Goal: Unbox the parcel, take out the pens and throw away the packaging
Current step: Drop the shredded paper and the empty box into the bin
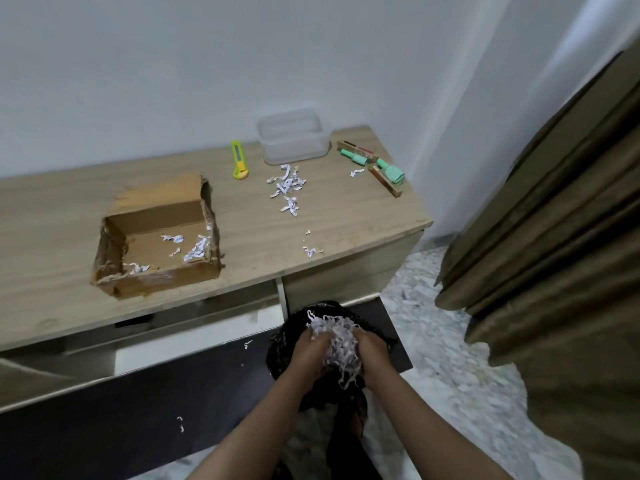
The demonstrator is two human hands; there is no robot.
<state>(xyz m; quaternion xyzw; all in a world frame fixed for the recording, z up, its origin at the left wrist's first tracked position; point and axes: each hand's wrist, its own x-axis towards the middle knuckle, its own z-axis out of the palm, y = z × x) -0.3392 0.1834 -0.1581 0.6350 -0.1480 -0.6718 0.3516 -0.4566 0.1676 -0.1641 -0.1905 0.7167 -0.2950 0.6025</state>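
Low in the frame, just right of centre, I see both hands pressed around a wad of shredded paper filler (337,344). The left hand (308,355) cups it from the left and the right hand (375,353) from the right, fingers curled into the shreds. The wad sits over a black bag (280,355) below the desk's front edge; I can't quite make out the bag's mouth behind the hands.

On the wooden desk (346,216), left of centre, the torn cardboard box (159,237) lies open with a few paper scraps on its floor. The pens (375,164), green ones among slim brown boxes, lie near the desk's far right corner. A yellow-green box cutter (238,160) lies at upper centre, just left of a clear plastic container (293,136) against the wall. Loose paper scraps (287,188) are scattered between the container and the desk's front edge. A brown curtain (554,237) fills the right side.
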